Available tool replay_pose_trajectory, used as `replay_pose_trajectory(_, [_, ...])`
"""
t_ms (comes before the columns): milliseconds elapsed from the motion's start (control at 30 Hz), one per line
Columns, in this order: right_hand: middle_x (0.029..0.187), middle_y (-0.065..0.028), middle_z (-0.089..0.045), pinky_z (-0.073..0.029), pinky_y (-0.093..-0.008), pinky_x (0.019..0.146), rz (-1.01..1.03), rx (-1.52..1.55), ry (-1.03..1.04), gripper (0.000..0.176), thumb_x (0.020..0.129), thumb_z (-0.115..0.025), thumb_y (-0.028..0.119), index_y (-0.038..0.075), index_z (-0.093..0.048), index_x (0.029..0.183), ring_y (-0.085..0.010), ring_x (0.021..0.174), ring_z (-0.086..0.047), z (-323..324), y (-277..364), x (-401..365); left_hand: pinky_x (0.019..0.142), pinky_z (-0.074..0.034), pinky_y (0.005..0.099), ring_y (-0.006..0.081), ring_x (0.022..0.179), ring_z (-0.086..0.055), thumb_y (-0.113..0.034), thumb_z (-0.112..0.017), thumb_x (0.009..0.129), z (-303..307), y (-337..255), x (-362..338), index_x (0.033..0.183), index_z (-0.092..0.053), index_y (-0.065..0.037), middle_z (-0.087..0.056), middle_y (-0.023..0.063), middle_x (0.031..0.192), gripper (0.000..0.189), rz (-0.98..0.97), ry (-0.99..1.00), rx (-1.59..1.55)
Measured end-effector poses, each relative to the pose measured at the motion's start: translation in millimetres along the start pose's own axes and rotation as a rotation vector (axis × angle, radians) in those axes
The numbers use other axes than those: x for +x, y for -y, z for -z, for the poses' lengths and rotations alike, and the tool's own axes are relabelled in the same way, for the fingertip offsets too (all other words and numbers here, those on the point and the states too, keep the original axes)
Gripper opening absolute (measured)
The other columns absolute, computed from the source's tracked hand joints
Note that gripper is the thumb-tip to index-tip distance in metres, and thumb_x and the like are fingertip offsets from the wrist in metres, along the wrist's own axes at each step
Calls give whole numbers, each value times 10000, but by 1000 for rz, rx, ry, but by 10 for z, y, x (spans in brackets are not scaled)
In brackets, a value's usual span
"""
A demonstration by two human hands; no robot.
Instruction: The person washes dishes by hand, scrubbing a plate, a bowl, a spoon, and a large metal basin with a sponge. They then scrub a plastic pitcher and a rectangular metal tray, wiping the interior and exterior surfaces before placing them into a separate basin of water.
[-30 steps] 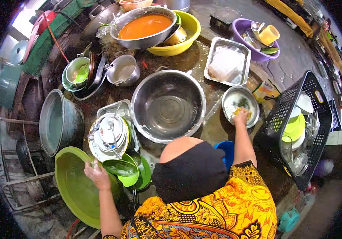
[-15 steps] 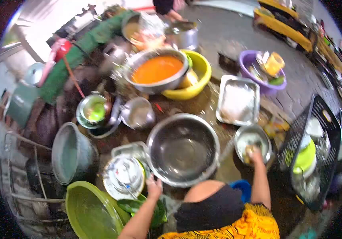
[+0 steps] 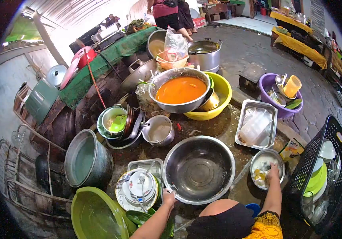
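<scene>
A large metal basin point(image 3: 199, 195) with a little water in the bottom sits in front of me. At its left front edge my left hand point(image 3: 169, 196) is closed on the rim. To the right, my right hand point(image 3: 274, 171) reaches into a small metal bowl point(image 3: 281, 181) of whitish suds. Its fingers are bent together, and what they hold is hard to make out. A yellow piece point(image 3: 260, 175) lies in the suds beside the fingers. Left of the basin, a stack of plates point(image 3: 128, 187) with spoons on top rests near my left hand.
Beyond the basin stand a bowl of orange liquid point(image 3: 182, 90), a yellow tub point(image 3: 225, 104) and a metal tray point(image 3: 240, 133). A black crate point(image 3: 298, 179) of dishes is at right. At left are a green tub point(image 3: 93, 213) and grey bucket point(image 3: 84, 159). A person point(image 3: 167, 12) stands behind.
The view has tilted up and swung, so everything appears lower and further right. My left hand has gone from open beside the basin to closed on its rim. My right hand stays in the small bowl.
</scene>
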State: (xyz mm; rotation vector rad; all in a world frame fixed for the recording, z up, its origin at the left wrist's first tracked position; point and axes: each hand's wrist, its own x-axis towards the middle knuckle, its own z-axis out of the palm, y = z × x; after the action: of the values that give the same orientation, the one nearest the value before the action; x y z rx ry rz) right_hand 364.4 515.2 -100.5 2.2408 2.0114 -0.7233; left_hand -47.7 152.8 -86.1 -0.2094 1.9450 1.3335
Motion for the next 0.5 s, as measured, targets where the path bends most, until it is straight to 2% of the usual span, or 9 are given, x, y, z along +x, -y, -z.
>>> replay_pose_trajectory(67, [1371, -168, -354, -382, -361, 973, -3, -33, -24, 619, 651, -593, -90, 109, -488, 1228, -359, 1211, -403, 90, 72, -135, 692, -480, 325, 206, 795, -597, -16, -594, 775, -33, -124, -68, 1104, -465, -14, -601, 114, 931, 353, -395, -112, 237])
replay_pose_trajectory(100, [1354, -153, -364, -413, -372, 934, 4, -108, -59, 568, 658, -606, -59, 117, -507, 1190, -349, 1171, -442, 89, 64, -164, 773, -426, 289, 184, 856, -571, -21, -615, 757, -48, -258, -116, 1095, -467, 6, -601, 115, 975, 369, -428, -120, 223])
replay_pose_trajectory(133, [1337, -139, -374, -444, -384, 896, 13, -183, -95, 518, 665, -619, -27, 125, -527, 1152, -339, 1131, -480, 94, 60, -196, 779, -434, 300, 191, 870, -572, -31, -609, 763, -51, -287, -42, 1107, -470, 5, -601, 117, 983, 373, -474, -56, 27])
replay_pose_trajectory(233, [1227, -136, -455, -461, -399, 836, 104, -141, -382, 438, 647, -611, -39, 90, -573, 1064, -345, 1035, -516, 148, 36, -421, 813, -429, 331, 232, 891, -574, -37, -577, 786, -97, -728, -197, 1139, -463, 14, -600, 142, 1014, 375, -560, -173, 220])
replay_pose_trajectory(267, [1227, -136, -455, -461, -399, 836, 92, -146, -376, 438, 647, -611, -39, 90, -573, 1064, -345, 1035, -516, 131, 26, -453, 825, -427, 344, 248, 904, -576, -35, -563, 795, -108, -820, -201, 1153, -459, 19, -601, 156, 1026, 377, -620, -238, 320])
replay_pose_trajectory(333, [1101, -149, -518, -463, -415, 783, 270, -47, -751, 336, 651, -593, -20, 70, -595, 976, -355, 943, -532, 123, -44, -520, 862, -416, 358, 263, 966, -568, -41, -553, 804, -144, -862, -40, 1162, -455, 39, -587, 188, 1066, 380, -896, -236, 226])
replay_pose_trajectory(400, [974, -173, -559, -457, -408, 751, 391, 72, -918, 234, 698, -554, 43, 51, -601, 927, -357, 873, -545, 336, 62, -680, 889, -400, 346, 255, 1002, -551, -50, -551, 811, -217, -1286, -425, 1160, -450, 64, -567, 204, 1102, 381, -726, -101, 286])
replay_pose_trajectory(433, [952, -166, -569, -460, -410, 743, 380, 170, -963, 231, 691, -575, 47, 48, -604, 919, -347, 870, -548, 428, 92, -695, 875, -401, 333, 250, 961, -549, -42, -543, 817, -198, -1196, -170, 1139, -451, 73, -571, 192, 1067, 355, -863, -109, 323])
replay_pose_trajectory(500, [919, -157, -568, -429, -397, 787, 365, 175, -990, 233, 691, -531, 12, 59, -600, 908, -345, 909, -532, 430, -21, -600, 824, -422, 328, 242, 873, -559, -23, -542, 813, -349, -1465, -477, 1071, -488, 66, -584, 165, 973, 279, -918, -90, 333])
